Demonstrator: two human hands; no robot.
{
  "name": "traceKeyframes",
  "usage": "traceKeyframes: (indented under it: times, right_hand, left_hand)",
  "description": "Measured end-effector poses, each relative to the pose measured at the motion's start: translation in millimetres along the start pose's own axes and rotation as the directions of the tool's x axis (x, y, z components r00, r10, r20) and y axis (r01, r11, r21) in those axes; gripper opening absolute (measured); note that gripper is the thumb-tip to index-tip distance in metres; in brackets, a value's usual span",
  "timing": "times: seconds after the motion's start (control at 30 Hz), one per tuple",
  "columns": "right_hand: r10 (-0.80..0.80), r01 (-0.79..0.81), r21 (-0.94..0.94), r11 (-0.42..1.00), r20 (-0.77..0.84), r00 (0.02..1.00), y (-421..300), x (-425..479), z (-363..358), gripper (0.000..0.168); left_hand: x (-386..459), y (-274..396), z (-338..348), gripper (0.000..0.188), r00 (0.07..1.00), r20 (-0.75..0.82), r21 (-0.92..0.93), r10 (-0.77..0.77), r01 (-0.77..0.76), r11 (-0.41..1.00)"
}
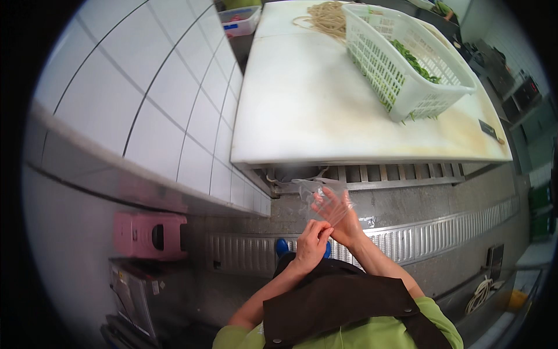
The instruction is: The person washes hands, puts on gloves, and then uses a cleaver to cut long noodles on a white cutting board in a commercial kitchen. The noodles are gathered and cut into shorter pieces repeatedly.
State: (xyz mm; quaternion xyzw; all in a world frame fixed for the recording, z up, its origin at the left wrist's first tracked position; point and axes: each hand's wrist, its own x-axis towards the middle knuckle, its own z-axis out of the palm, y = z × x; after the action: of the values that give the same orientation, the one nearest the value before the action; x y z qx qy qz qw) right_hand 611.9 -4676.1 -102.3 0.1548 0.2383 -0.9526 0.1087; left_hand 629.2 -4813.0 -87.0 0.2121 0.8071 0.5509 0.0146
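In front of my waist, my left hand (pixel 311 244) pinches the lower edge of a thin, clear plastic glove (pixel 307 187). My right hand (pixel 342 213) is inside this loose film with its palm up and fingers spread; the film covers the fingers and part of the palm, and its upper end stands crumpled beyond the fingertips. Both hands are close together below the near edge of a white-topped table (pixel 301 109). On that table a white plastic basket (pixel 418 94) holds green vegetables (pixel 414 61), with some tips poking through its slots.
Long beige strands (pixel 329 19) lie behind the basket. A dark flat object (pixel 488 128) rests near the table's right edge. A white tiled wall (pixel 174 87) borders the left, with a pink plastic stool (pixel 150 235) below. A ribbed metal drain cover (pixel 418 240) crosses the floor.
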Motion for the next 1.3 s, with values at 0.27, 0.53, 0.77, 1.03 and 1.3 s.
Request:
traceKeyframes:
  times: [0.27, 0.53, 0.77, 1.03, 1.3]
  right_hand:
    - [-0.119, 0.091, -0.116, 0.989, -0.263, 0.957, 15.1, 32.6, 4.4, 0.057]
    - [-0.039, -0.030, -0.402, 0.915, -0.162, 0.986, 26.2, 44.6, 29.1, 0.086]
    - [-0.170, -0.080, -0.467, 0.881, -0.469, 0.866, 54.7, 33.3, 19.1, 0.083]
    - [-0.495, 0.490, -0.136, 0.861, -0.440, 0.749, 74.3, 1.0, -4.4, 0.071]
    - [-0.226, 0.114, -0.215, 0.970, -0.620, 0.752, 103.3, -21.7, -41.5, 0.085]
  left_hand:
    - [49.2, -23.5, -32.1, 0.009, 0.916, 0.328, -0.103, 0.230, -0.207, 0.973]
    - [57.2, -45.7, -72.8, 0.008, 0.783, 0.567, -0.374, 0.258, -0.034, 0.927]
    - [52.1, -47.1, -78.3, 0.009, 0.600, 0.659, -0.455, 0.454, -0.163, 0.876]
    - [45.8, -41.0, -60.1, 0.010, 0.427, 0.713, -0.559, 0.556, -0.132, 0.818]
    - [8.4, -49.1, -47.6, 0.010, 0.336, 0.789, -0.518, 0.515, -0.088, 0.851]
